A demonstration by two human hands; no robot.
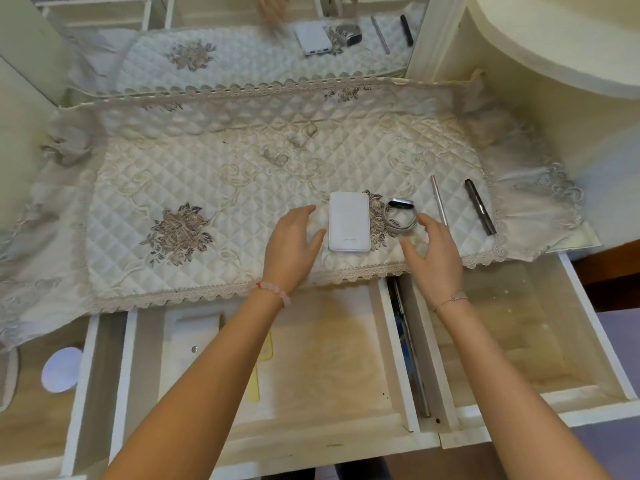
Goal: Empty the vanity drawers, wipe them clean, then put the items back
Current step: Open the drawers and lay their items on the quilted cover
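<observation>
Flanking a white power bank (349, 221) on the cloth-covered tabletop, both hands are spread wide and hold nothing. The left hand (294, 233) lies just beside the power bank's left edge, with its thumb near the lower corner. The right hand (433, 247) has its fingers fanned next to a grey wristband (400, 216); whether it touches the band cannot be told. Further right on the quilted cloth (207, 161) lie a thin pink pen (439, 199) and, apart from it, a dark tube (479, 211), both roughly parallel.

Three drawers stand pulled out below the lace edge. The middle drawer (329, 358) holds a pale flat sheet (194, 344) on its left side and a flat yellow item (255, 386), partly hidden under the left forearm. The right drawer (519, 341) shows a pale bottom with a few specks. A long dark metal bar (410, 348) lies in the narrow slot between these two. The left drawer (34, 420) holds a round white disc (62, 368) near its right wall.
</observation>
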